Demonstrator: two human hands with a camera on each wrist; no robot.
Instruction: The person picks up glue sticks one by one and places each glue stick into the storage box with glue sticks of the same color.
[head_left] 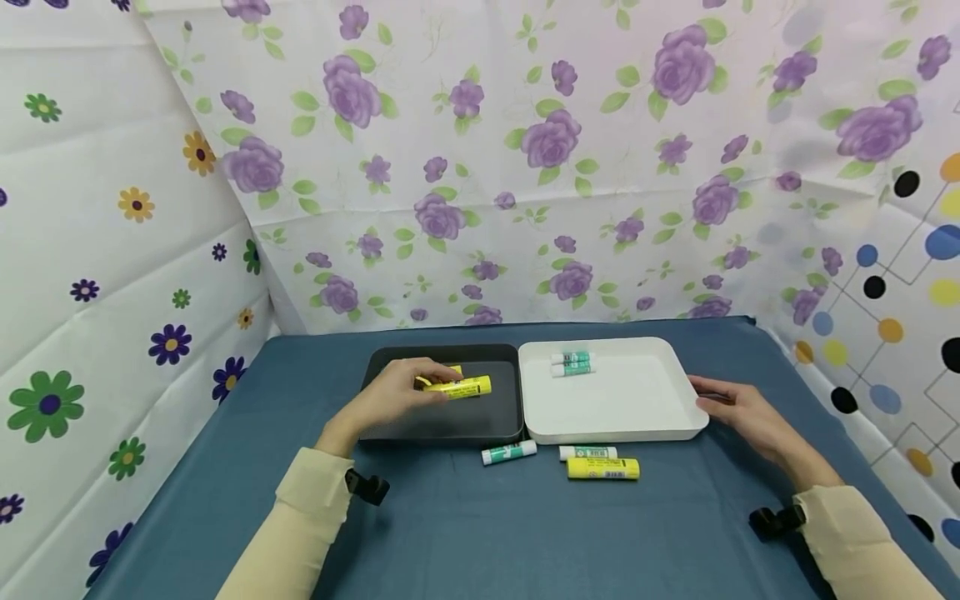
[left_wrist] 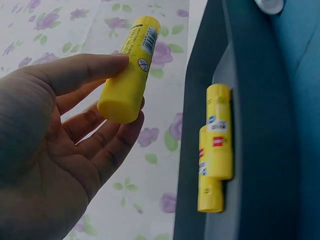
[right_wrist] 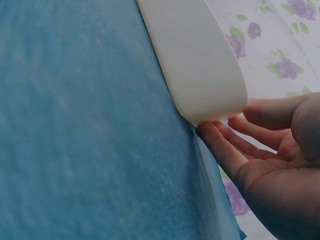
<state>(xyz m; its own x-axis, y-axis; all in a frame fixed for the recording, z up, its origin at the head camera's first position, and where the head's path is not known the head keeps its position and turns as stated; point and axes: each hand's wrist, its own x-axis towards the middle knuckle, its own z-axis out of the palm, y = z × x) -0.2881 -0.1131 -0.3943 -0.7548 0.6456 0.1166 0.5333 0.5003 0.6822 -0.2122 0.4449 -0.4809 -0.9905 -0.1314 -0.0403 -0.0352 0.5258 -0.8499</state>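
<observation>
My left hand [head_left: 401, 390] pinches a yellow glue stick [left_wrist: 131, 70] between thumb and fingertips, over the black tray [head_left: 450, 429]. Inside that tray lie two yellow glue sticks [left_wrist: 219, 132], side by side and slightly offset; in the head view the held stick and hand mostly cover them. At the right end of the white tray [head_left: 622, 400], my right hand [head_left: 750, 417] holds the near corner, its fingertips and thumb at the wall in the right wrist view [right_wrist: 215, 85]. Two green-and-white glue sticks [head_left: 573, 363] lie together toward the back of the white tray.
In front of the trays, on the blue cloth [head_left: 465, 533], lie a green-and-white glue stick [head_left: 509, 452], another one [head_left: 588, 452] and a yellow glue stick [head_left: 603, 468] close before it. The trays stand side by side. A flowered curtain [head_left: 487, 167] hangs behind the table.
</observation>
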